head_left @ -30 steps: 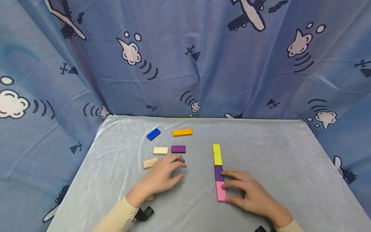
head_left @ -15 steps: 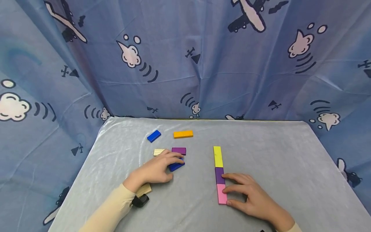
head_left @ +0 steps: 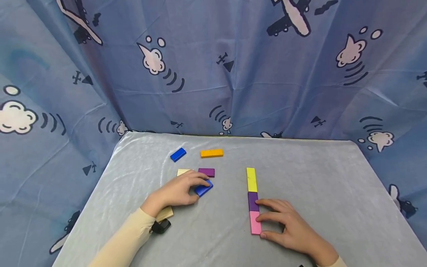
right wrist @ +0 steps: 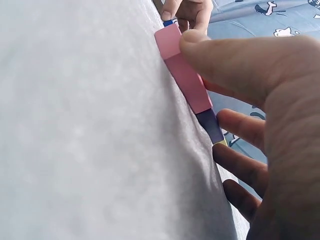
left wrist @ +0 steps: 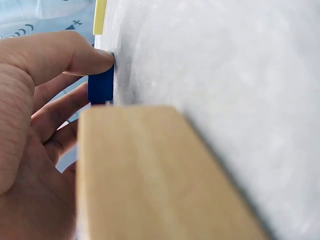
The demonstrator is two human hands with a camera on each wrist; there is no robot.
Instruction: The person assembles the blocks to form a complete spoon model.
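Observation:
My left hand (head_left: 178,190) pinches a blue block (head_left: 204,189) at the left of the table. In the left wrist view, the thumb lies against one end of that blue block (left wrist: 101,89); the fingers reach behind it. My right hand (head_left: 290,227) rests against the right side of a straight row. This row runs from a yellow block (head_left: 251,180) through a dark purple block (head_left: 252,201) to a pink block (head_left: 254,223) nearest me. Thumb and index finger touch the pink block (right wrist: 186,80), and another finger touches the dark purple one.
Behind my left hand lie a purple block (head_left: 207,172), an orange block (head_left: 211,153), another blue block (head_left: 178,154) and a partly covered pale block (head_left: 184,171). A wooden block (head_left: 165,213) sits by my left wrist. A patterned curtain (head_left: 200,66) hangs beyond the grey-covered table (head_left: 307,167).
My left hand has moved left and back, uncovering the blue block and closing its thumb and fingers on it. My right hand stays by the row.

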